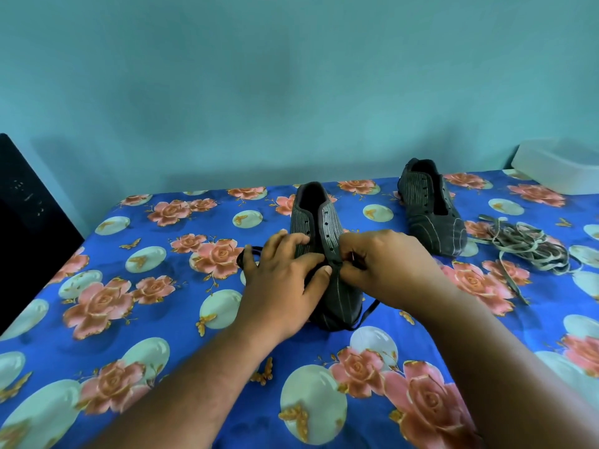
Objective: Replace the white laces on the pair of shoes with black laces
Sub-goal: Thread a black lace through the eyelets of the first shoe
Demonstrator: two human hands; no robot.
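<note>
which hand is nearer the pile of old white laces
Right. The right hand pinches at the near shoe's eyelets, on the side toward the white laces heaped at the far right; the left hand holds the shoe's other side, farther off.

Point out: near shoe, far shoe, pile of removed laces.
near shoe [325, 222]: head view, striped right eyelet flap.
far shoe [434, 228]: head view, toe-side upper.
pile of removed laces [531, 244]: head view, middle of tangle.
</note>
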